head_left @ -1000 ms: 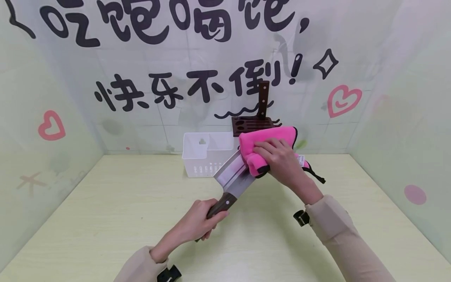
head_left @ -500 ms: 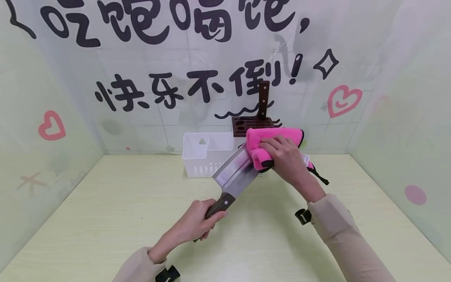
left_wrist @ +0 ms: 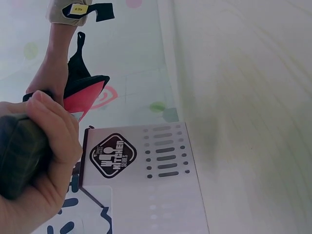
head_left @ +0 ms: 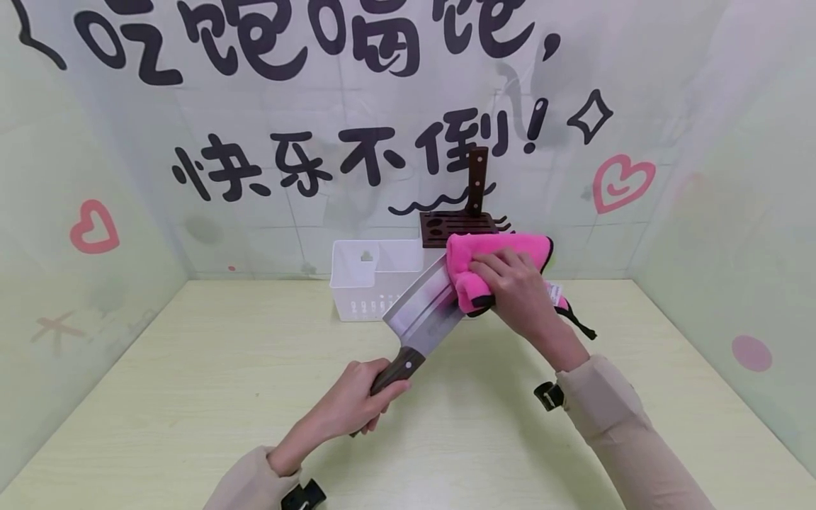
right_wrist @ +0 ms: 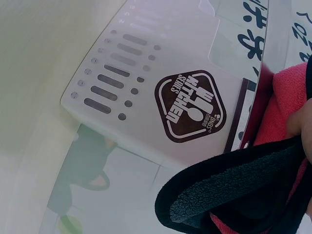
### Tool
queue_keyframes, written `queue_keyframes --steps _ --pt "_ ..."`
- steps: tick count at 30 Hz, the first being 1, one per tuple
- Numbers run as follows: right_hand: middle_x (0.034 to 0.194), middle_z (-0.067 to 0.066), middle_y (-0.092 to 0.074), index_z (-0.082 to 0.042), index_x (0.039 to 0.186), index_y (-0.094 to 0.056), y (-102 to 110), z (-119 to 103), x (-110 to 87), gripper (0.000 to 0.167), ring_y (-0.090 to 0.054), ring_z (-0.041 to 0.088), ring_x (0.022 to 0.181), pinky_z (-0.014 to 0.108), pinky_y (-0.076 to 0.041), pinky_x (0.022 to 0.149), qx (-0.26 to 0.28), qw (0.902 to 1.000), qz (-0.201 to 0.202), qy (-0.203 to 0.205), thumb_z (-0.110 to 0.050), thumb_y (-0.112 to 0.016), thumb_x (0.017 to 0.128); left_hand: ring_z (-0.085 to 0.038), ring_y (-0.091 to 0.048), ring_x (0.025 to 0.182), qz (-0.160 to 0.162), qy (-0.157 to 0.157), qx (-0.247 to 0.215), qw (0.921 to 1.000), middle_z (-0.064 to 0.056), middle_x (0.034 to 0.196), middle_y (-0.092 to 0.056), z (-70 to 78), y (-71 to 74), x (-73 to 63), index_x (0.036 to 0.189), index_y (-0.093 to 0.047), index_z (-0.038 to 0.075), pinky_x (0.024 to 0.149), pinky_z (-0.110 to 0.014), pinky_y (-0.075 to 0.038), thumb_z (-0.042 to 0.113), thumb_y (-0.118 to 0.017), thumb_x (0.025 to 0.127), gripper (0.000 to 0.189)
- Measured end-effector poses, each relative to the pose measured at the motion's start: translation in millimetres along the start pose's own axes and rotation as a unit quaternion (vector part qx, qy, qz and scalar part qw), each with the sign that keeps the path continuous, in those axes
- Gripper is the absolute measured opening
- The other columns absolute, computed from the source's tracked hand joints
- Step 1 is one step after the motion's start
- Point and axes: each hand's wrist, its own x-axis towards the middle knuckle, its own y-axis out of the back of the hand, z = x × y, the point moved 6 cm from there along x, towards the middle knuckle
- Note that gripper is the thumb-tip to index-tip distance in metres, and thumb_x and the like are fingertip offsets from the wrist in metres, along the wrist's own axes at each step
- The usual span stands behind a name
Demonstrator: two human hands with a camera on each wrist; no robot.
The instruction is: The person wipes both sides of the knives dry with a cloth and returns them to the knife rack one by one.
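My left hand [head_left: 358, 398] grips the dark wooden handle [head_left: 398, 370] of a cleaver [head_left: 428, 312] above the table. Its broad steel blade slants up and away to the right. Against the far end of that blade, my right hand [head_left: 519, 292] holds a folded pink cloth [head_left: 500, 244] with black edging and a loop. The cloth covers the blade's tip. In the left wrist view, curled fingers [left_wrist: 53, 126] wrap the handle's dark butt end [left_wrist: 22, 156]. The right wrist view catches the cloth's dark underside [right_wrist: 229, 183].
Behind the cleaver stands a white perforated utensil holder [head_left: 360, 301] with a brown slotted knife block top [head_left: 440, 230]. One brown-handled knife [head_left: 477, 180] stands upright in it. Printed walls enclose the pale wooden table [head_left: 191, 382] at the back and both sides.
My right hand and the pink cloth have slid to the right along the blade, toward its tip, and now sit nearly still. The cleaver has shifted slightly left.
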Motion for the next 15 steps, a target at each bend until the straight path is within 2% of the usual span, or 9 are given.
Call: queue_keyframes --steps 9,15 --pt "0.091 0.011 -0.066 -0.004 0.094 -0.067 -1.5 -20.4 -1.7 0.031 -0.057 0.027 0.081 0.037 -0.049 0.066 -0.026 0.9982 0.004 0.055 -0.006 -0.077 0.066 -0.005 -0.044 0.031 0.000 0.005 0.001 1.0000 -0.008 0.051 -0.050 -0.8 -0.3 0.9 0.080 -0.050 0.001 0.026 -0.028 -0.038 0.030 -0.052 0.090 0.031" --pt "0.092 0.009 -0.066 -0.005 0.095 -0.067 -2.0 -34.4 -3.0 0.030 -0.057 0.026 0.083 0.036 -0.049 0.067 -0.027 0.9963 -0.002 0.081 -0.009 -0.077 0.067 -0.005 -0.045 0.032 -0.001 0.007 0.008 0.9999 -0.009 0.052 -0.051 -1.1 -0.5 2.0 0.080 -0.050 0.001 0.027 -0.030 -0.039 0.029 -0.052 0.090 0.030"
